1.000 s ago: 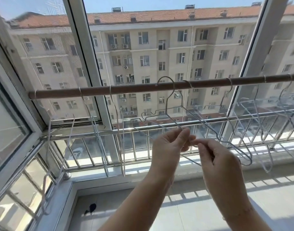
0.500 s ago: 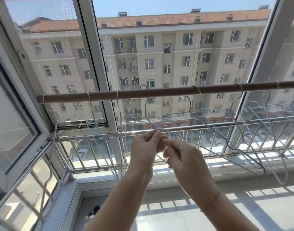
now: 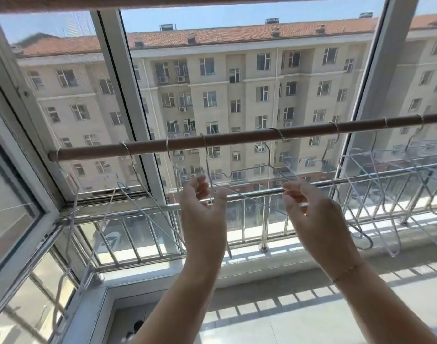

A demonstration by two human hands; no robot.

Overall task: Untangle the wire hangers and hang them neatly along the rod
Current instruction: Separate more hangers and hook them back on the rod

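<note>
Overhead, thin silver wire hangers point(image 3: 249, 170) dangle skewed; right hand point(image 3: 316, 219) pinches one, left hand point(image 3: 202, 212) loose.

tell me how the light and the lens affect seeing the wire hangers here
Head view: hard sun from outside backlights the thin hangers, which fade against the bright building. The railing throws striped shadows on the sill. The wide lens bows the rod and window frames. The left hand and right hand are lit and fairly sharp; the hangers at far right look hazy behind glass.
</note>
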